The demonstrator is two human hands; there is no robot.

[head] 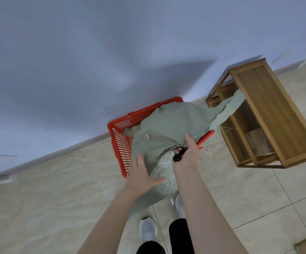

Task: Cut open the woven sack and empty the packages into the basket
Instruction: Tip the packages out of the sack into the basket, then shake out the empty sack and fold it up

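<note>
A pale tiled floor (57, 189) and a blue-grey wall (75, 61) are seen, tilted in the view. To the right, a brown wooden open-sided shelf unit (269, 114) is stood on the floor, and a light brown package (258, 143) is seen low inside it. A grey-green woven sack (168, 125) is draped over a red slotted plastic basket (123, 140) set against the wall; its long axis is run from the feet near the bottom of the view up and to the right, where a loose corner is stretched in front of the shelf unit. Most of the basket's interior is hidden by the sack, so its contents cannot be told; only a scrap of frayed weave is shown at its far-left inner corner. The left hand (143, 176) is laid flat and spread open on the sack's near part, with nothing gripped. The right hand (187, 153) is closed around a black and red cutting tool (179, 155) at the sack's edge. White shoes (148, 230) are seen below.
</note>
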